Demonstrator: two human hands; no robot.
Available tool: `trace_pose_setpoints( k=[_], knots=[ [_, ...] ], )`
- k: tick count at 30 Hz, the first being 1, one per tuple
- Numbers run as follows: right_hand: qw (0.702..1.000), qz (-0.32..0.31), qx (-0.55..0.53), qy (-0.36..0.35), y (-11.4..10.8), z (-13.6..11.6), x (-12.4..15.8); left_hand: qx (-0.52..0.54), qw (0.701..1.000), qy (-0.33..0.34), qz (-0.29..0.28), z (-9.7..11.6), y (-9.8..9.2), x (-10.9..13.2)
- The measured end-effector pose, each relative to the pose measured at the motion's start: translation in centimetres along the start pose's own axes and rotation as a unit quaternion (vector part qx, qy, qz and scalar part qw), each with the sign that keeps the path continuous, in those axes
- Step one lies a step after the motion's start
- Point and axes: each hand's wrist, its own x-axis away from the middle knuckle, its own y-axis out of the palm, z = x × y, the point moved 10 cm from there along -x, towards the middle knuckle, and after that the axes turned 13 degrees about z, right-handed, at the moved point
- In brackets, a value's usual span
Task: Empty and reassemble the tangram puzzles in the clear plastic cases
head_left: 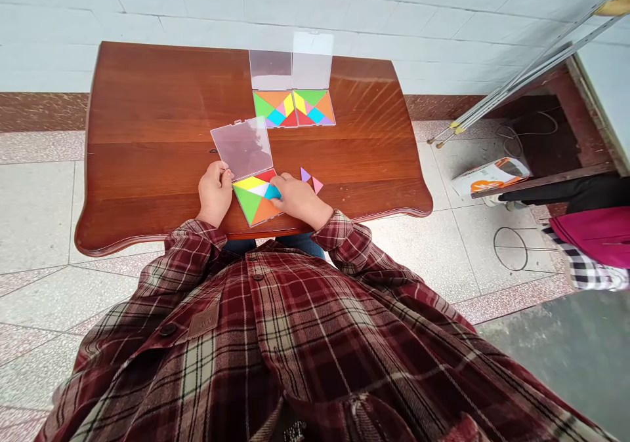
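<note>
An open clear case [245, 148] lies tilted near the table's front edge, its tray holding green, orange, yellow and red tangram pieces and a white gap. My right hand [298, 199] reaches over the tray's right side, its thumb and fingers closed on a blue piece [272, 192]. At the case's left corner is my left hand [215, 189], its fingers curled together by the lid's lower edge; whether they pinch anything is too small to tell. A purple triangle [305, 174] and a pink triangle [317, 185] lie on the table beyond my right hand.
Two open cases with filled tangram trays [274, 108] [314, 107] stand side by side at the back of the wooden table [162, 120]. A tiled wall is behind. To the right are crutches [485, 104], a white and orange box [492, 176] and a person's sleeve [585, 258].
</note>
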Motion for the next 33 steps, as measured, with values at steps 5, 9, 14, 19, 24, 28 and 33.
trace_pose_setpoints(
  k=[5, 9, 14, 19, 24, 28, 33],
  knots=[
    [1.000, -0.003, 0.005, 0.008, -0.2, 0.0, 0.0, 0.005, 1.000, -0.005, 0.001, -0.3, 0.1, 0.0],
    [1.000, 0.002, -0.005, 0.025, -0.2, 0.5, 0.0, 0.009, 1.000, -0.005, 0.000, -0.3, 0.1, 0.1],
    [0.999, 0.019, -0.023, 0.040, 0.3, 0.9, -0.3, 0.008, 1.000, 0.007, 0.002, -0.3, 0.1, 0.0],
    [0.995, 0.064, -0.063, 0.049, -0.3, 1.7, -0.3, 0.010, 1.000, 0.003, 0.004, -0.5, 0.1, 0.0],
    [0.980, 0.159, -0.076, 0.097, -2.8, 6.0, 0.3, 0.011, 1.000, -0.002, 0.003, -0.3, 0.0, 0.0],
    [0.969, 0.178, -0.052, 0.163, -3.8, 10.7, 1.4, 0.007, 1.000, -0.004, 0.002, -0.1, -0.1, 0.1],
    [0.966, 0.133, -0.030, 0.219, -2.9, 13.1, 2.8, 0.003, 1.000, -0.007, 0.001, 0.0, -0.2, 0.1]
  ],
)
